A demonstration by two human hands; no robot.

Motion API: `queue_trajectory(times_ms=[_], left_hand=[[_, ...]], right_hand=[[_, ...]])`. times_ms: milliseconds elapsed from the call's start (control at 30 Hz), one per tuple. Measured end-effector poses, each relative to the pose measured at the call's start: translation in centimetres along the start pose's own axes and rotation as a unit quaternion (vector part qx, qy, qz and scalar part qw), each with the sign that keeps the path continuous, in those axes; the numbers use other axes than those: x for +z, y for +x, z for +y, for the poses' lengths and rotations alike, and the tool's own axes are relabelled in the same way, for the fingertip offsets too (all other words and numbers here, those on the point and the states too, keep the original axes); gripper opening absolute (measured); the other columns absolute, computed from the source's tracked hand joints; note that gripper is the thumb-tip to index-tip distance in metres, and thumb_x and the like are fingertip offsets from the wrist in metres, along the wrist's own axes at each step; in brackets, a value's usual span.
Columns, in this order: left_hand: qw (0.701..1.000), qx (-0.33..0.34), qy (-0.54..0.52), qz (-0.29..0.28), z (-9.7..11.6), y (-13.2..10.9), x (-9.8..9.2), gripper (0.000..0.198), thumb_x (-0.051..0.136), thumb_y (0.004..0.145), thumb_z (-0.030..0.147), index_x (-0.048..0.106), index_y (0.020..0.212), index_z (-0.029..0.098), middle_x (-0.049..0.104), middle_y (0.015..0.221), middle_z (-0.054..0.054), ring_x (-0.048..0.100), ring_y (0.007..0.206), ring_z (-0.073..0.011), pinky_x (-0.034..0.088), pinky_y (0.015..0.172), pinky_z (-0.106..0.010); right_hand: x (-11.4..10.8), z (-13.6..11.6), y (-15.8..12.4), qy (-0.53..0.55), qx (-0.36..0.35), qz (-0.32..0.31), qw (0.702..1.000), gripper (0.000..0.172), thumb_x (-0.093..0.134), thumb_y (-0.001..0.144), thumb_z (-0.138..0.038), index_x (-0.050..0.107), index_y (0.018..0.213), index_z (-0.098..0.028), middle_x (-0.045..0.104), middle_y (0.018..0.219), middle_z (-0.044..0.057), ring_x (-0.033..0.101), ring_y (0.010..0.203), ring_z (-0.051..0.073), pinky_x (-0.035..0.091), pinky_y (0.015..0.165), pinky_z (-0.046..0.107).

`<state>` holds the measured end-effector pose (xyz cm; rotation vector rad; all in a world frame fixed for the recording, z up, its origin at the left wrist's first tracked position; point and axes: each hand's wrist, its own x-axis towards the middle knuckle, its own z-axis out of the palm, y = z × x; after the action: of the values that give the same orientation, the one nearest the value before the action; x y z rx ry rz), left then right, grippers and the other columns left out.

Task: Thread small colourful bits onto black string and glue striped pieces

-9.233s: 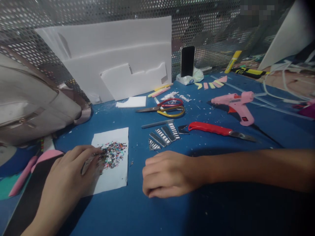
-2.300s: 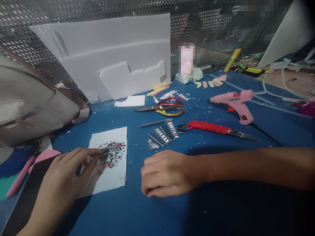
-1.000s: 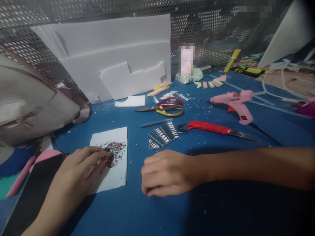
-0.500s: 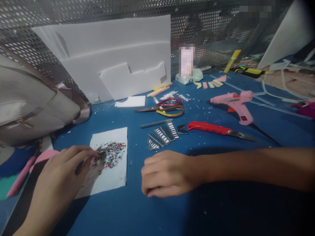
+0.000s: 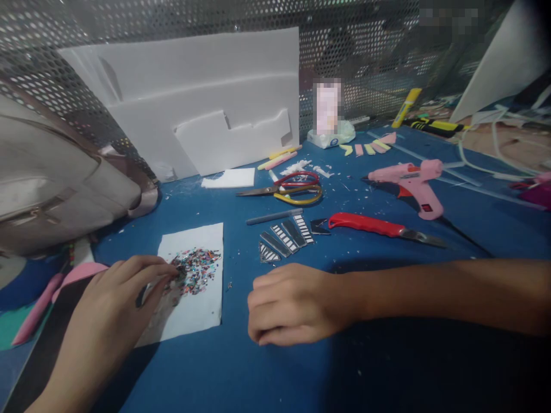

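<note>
My left hand is pinched at the near left edge of a heap of tiny, shiny, many-coloured flakes. Its thumb and fingertips press together on some of them. Under the heap lies a white sheet of paper, partly covered by this hand. My right hand rests on the blue table, right of the paper, with its fingers curled under; whatever they may hold is hidden. Just beyond it, several black-and-white striped strips are fanned out beside a thin grey stick.
Behind the strips lie scissors with red and yellow handles. A red-handled knife and a pink glue gun with its cord are on the right. White foam boards lean at the back. A pale bag stands left.
My left hand has shifted slightly right, its fingertips a little further into the flakes. My right hand stays where it was.
</note>
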<state>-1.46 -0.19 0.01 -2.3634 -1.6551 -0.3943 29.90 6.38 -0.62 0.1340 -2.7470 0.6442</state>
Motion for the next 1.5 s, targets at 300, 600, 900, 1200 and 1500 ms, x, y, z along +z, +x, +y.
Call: queue_trajectory(times_ms=[300,600,900,1200,1500], left_hand=[[1.000,-0.004,-0.021,0.011,0.27,0.12,-0.16,0.023,0.051,0.092,0.038,0.065,0.090,0.021,0.066,0.095,-0.007,0.062,0.079,-0.0235,0.045,0.068,-0.037],[0.999,0.006,-0.035,0.012,0.16,0.25,-0.08,0.025,0.051,0.091,0.037,0.068,0.087,0.021,0.067,0.094,-0.008,0.063,0.078,-0.0243,0.045,0.068,-0.037],[0.999,-0.015,-0.042,0.002,0.45,0.41,-0.13,0.033,0.045,0.092,0.046,0.068,0.085,0.023,0.069,0.091,-0.007,0.064,0.076,-0.0243,0.047,0.069,-0.038],[0.998,-0.024,-0.050,-0.005,0.93,0.62,-0.31,0.034,0.043,0.093,0.044,0.066,0.085,0.022,0.068,0.092,-0.008,0.063,0.077,-0.0262,0.047,0.070,-0.041],[0.998,-0.022,-0.060,-0.010,0.62,0.50,-0.03,0.027,0.044,0.092,0.040,0.064,0.084,0.023,0.067,0.092,-0.007,0.063,0.080,-0.0246,0.048,0.072,-0.041]], right_hand=[[0.08,0.06,-0.04,-0.005,-0.001,0.003,1.000,0.016,0.045,0.099,-0.025,0.059,0.095,-0.018,0.058,0.088,0.001,0.046,0.080,0.012,0.036,0.071,0.023],[0.02,-0.06,-0.04,-0.007,0.000,0.002,1.000,0.016,0.046,0.098,-0.025,0.060,0.095,-0.017,0.058,0.089,0.000,0.046,0.081,0.012,0.036,0.072,0.023],[0.04,0.06,0.00,-0.001,-0.002,0.005,1.000,0.015,0.047,0.098,-0.024,0.060,0.095,-0.017,0.059,0.089,0.001,0.047,0.081,0.012,0.036,0.071,0.023],[-0.03,-0.02,0.03,-0.010,0.000,0.002,1.000,0.016,0.046,0.099,-0.025,0.060,0.095,-0.017,0.059,0.089,0.001,0.046,0.081,0.012,0.036,0.072,0.023],[0.02,0.00,-0.02,-0.006,-0.001,0.005,1.000,0.016,0.045,0.099,-0.025,0.059,0.094,-0.018,0.059,0.088,0.001,0.047,0.081,0.013,0.036,0.072,0.024]])
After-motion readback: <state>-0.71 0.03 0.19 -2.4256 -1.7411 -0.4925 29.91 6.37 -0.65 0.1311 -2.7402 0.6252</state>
